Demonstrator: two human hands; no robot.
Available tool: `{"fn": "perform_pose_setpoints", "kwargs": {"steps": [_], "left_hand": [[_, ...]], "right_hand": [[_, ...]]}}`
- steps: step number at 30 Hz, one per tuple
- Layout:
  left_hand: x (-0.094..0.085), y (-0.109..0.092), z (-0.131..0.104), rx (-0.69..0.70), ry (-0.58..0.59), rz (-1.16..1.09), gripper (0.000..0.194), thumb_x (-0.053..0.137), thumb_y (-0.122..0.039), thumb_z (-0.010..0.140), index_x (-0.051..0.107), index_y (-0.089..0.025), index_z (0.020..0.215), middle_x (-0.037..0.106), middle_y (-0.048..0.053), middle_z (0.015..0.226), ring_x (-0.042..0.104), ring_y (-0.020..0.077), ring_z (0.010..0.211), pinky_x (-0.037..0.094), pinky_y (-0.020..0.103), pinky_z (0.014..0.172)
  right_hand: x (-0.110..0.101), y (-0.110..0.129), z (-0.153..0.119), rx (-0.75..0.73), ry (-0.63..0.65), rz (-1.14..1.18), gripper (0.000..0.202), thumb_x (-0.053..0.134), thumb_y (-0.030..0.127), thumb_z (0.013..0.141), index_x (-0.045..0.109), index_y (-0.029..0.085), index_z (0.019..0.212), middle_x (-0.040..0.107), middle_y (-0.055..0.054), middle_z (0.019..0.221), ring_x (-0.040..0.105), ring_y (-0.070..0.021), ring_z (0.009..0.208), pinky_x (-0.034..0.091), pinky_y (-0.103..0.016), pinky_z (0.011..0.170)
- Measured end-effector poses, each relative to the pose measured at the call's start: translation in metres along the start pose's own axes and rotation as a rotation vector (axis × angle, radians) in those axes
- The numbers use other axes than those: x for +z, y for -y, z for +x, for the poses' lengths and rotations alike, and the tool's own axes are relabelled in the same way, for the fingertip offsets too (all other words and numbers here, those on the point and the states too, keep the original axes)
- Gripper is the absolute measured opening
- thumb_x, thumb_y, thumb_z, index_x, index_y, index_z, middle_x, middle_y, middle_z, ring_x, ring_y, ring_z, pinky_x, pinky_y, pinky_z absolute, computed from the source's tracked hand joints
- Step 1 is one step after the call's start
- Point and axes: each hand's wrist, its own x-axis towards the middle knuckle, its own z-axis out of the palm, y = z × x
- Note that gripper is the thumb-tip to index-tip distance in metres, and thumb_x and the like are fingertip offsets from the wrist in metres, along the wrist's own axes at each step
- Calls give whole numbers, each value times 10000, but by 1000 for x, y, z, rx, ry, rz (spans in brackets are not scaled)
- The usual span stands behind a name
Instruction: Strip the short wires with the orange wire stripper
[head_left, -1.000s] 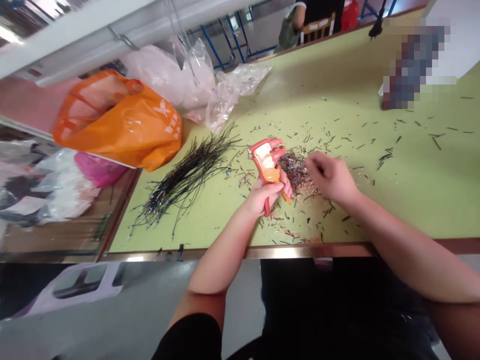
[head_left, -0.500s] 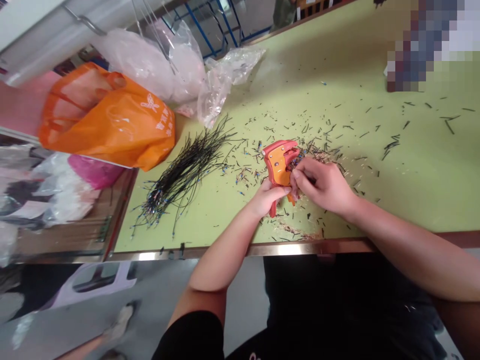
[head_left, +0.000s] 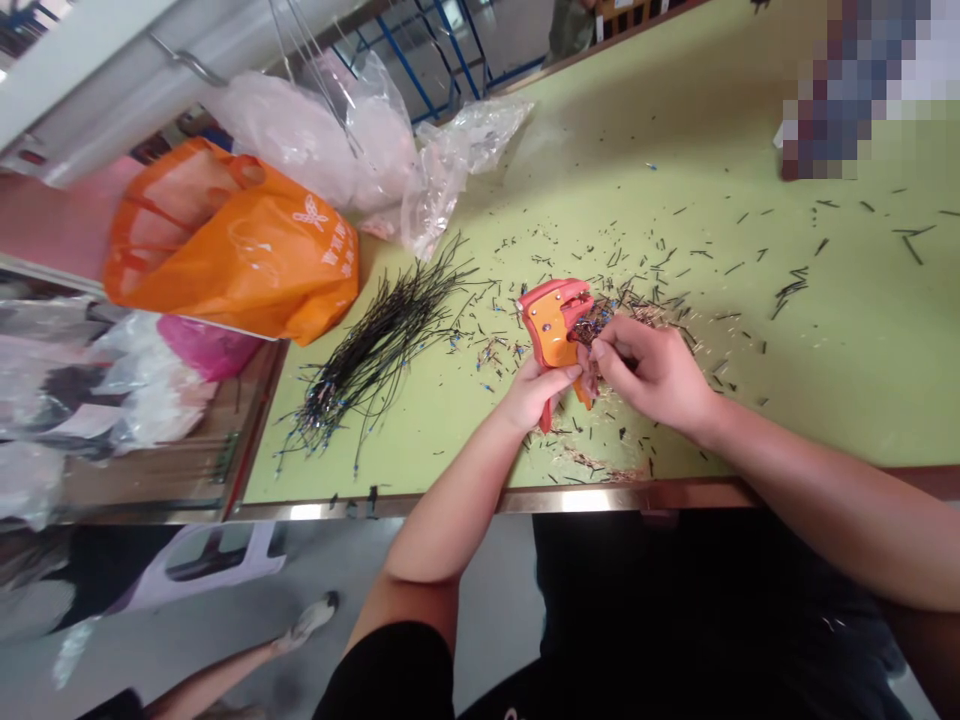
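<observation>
My left hand (head_left: 534, 393) is wrapped round the handles of a red and orange wire stripper (head_left: 555, 328), its jaws pointing right. Close to the jaws, my right hand (head_left: 651, 368) has thumb and fingers pinched together; whatever is between them is too small to make out. A heap of short wire offcuts and blue-ended bits (head_left: 626, 305) lies behind my right hand. Left of the tool rests a bundle of long black wires (head_left: 390, 325), many with blue tips at the near end.
An orange bag (head_left: 247, 245) and clear plastic bags (head_left: 442, 170) stand at the left back of the green table (head_left: 600, 130). Wire scraps are scattered widely. Below the left side are a pale stool (head_left: 202, 570) and another person's foot (head_left: 307, 622).
The stripper has shifted slightly left, and a gap has opened between its jaws and my right fingers. The view has moved a little. The other person's foot has moved right.
</observation>
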Motion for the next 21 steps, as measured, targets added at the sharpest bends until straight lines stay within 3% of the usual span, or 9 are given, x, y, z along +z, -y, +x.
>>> {"fn": "perform_pose_setpoints", "kwargs": {"steps": [6,15,21], "left_hand": [[1,5,-3,-36,-62,34,360,838,-492,818,711,-170,916,715,38,773,713,183,736,600,326,711],[3,2,-3,-23,9,98,433,771,-562,894,657,-173,738,631,9,624,640,150,595,553,311,614],[6,3,-4,-20,15,89,487,743,-583,919,615,-176,683,571,-15,536,599,125,507,505,278,533]], "right_hand": [[2,-2,-1,23,29,-15,189,550,288,1031,596,220,861,758,3,657,678,-141,548,496,-286,555],[5,-3,-3,15,60,-4,154,559,223,1006,563,225,852,777,4,685,745,-156,612,533,-274,576],[5,-3,-3,-16,13,-17,164,559,248,1017,539,232,855,741,16,644,681,-132,531,476,-252,510]]}}
